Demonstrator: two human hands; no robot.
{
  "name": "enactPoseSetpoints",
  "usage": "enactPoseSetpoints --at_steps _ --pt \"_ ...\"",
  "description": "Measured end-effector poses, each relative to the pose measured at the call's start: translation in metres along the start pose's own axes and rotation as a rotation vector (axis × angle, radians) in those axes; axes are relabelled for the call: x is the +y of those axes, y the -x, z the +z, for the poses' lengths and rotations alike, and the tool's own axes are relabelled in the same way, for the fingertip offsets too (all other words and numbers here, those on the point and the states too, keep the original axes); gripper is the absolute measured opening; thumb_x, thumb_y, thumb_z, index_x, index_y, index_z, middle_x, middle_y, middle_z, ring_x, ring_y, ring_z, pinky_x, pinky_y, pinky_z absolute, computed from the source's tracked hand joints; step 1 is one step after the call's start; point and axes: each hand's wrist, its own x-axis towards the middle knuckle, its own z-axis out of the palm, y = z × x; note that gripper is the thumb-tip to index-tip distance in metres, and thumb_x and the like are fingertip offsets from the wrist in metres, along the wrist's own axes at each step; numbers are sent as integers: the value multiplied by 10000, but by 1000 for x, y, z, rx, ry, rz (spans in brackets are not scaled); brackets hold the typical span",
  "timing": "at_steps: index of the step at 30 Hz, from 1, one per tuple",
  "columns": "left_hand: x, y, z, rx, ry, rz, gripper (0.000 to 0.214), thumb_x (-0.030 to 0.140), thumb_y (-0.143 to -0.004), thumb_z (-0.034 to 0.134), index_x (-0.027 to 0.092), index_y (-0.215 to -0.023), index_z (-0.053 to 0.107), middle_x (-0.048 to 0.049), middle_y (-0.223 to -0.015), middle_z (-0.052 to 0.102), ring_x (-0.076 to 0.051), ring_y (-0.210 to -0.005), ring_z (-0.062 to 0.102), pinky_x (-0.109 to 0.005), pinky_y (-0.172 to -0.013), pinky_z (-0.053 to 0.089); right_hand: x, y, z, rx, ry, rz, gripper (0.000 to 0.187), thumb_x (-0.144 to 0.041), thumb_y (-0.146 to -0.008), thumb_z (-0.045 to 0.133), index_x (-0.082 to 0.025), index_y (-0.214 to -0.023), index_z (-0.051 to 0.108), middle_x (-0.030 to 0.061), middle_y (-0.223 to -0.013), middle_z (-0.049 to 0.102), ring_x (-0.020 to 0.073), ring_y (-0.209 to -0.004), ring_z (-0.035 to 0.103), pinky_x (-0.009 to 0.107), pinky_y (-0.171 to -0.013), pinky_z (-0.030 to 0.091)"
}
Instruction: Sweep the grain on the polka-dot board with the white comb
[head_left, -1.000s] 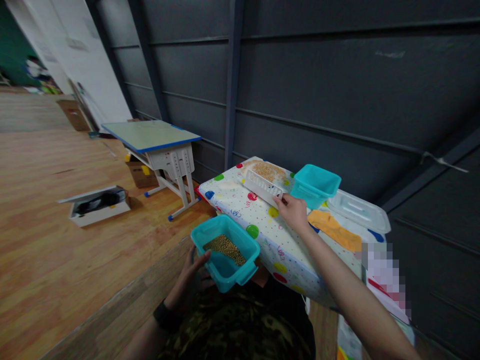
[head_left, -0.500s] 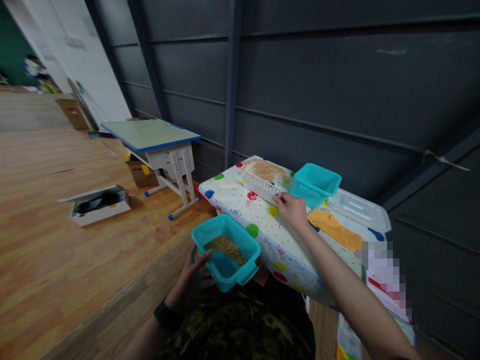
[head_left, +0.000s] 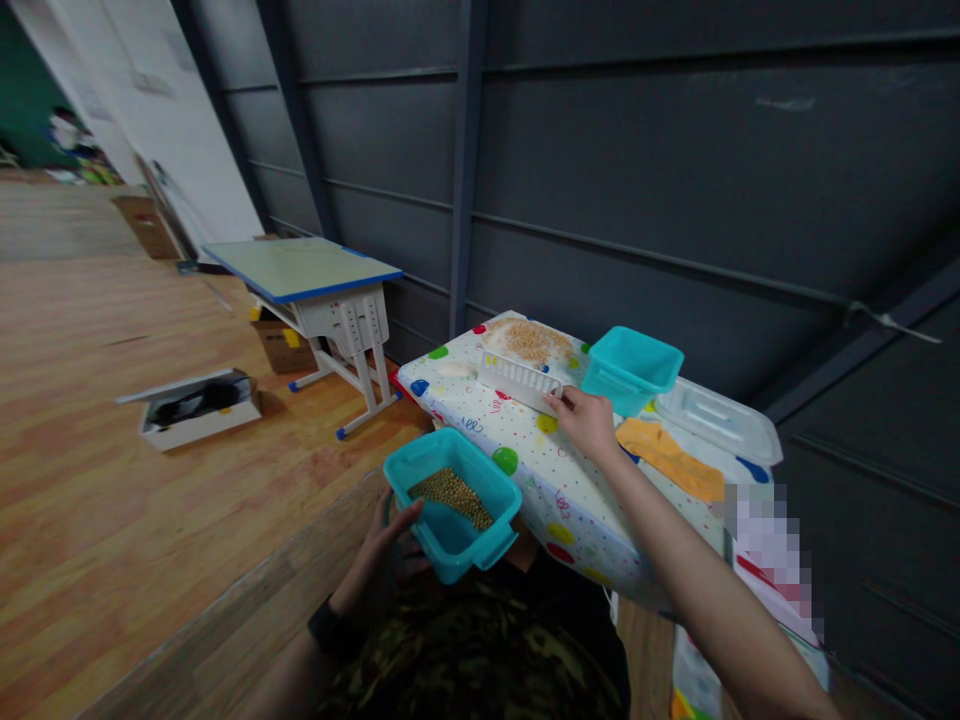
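Note:
My left hand (head_left: 390, 545) grips the near left side of a turquoise plastic box (head_left: 495, 490), thumb over its wall, fingers partly hidden beneath. The box is tilted below the table's front edge, with greenish-tan beans (head_left: 454, 495) gathered in it. My right hand (head_left: 581, 418) pinches the right end of a white slotted plastic strip (head_left: 521, 380), which stands on edge on the patterned tablecloth (head_left: 480, 430). Behind the strip lies a spread of pale tan beans (head_left: 532, 343). A second turquoise box (head_left: 634, 365) stands beyond my right hand.
Right of the second box lie a translucent lid (head_left: 720, 420) and an orange cloth (head_left: 671, 458). A dark panelled wall (head_left: 675, 180) runs behind the table. To the left are a school desk (head_left: 307, 268) and an open white carton (head_left: 199, 415) on the floor.
The white strip has shifted slightly left and toward me, and more of its slotted face shows. My left hand and the box it holds look unmoved.

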Motion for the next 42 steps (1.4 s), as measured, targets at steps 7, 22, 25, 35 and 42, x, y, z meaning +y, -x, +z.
enactPoseSetpoints --at_steps 7,22,25,35,42 --pt "-1 1 4 15 -35 36 1211 453 -890 1056 350 -1872 355 -220 -1535 832 -426 -1165 917 -479 -850 784 -2 0 0 -24 28 15 338 -367 -1025 660 -271 -703 626 81 -730 765 251 -710 682 344 -692 348" --pt "-3 0 2 10 -70 49 1185 485 -927 1028 365 -1870 321 -206 -1494 851 -408 -1145 924 -476 -853 787 0 4 -3 1 -11 0 371 -358 -1022 692 -284 -669 605 58 -644 700 250 -661 676 350 -671 365" --pt "-3 -1 2 0 -47 44 1206 485 -910 1039 369 -1869 317 -210 -1528 835 -429 -1203 911 -510 -887 790 2 4 -3 -4 -20 -17 372 -372 -1030 696 -285 -675 630 51 -627 685 251 -648 669 354 -664 371" --pt "-4 -3 -2 7 -53 39 1205 479 -921 1030 361 -1876 303 -212 -1521 834 -428 -1185 915 -522 -904 787 2 4 -5 -9 8 4 380 -383 -1013 694 -285 -660 591 62 -660 716 250 -680 671 344 -672 365" --pt "-4 -3 0 7 -54 41 1203 476 -910 1036 355 -1870 322 -209 -1470 855 -429 -1175 915 -533 -912 783 -2 4 -5 -8 57 0 370 -361 -1015 692 -281 -662 617 65 -660 717 253 -685 668 343 -668 342"
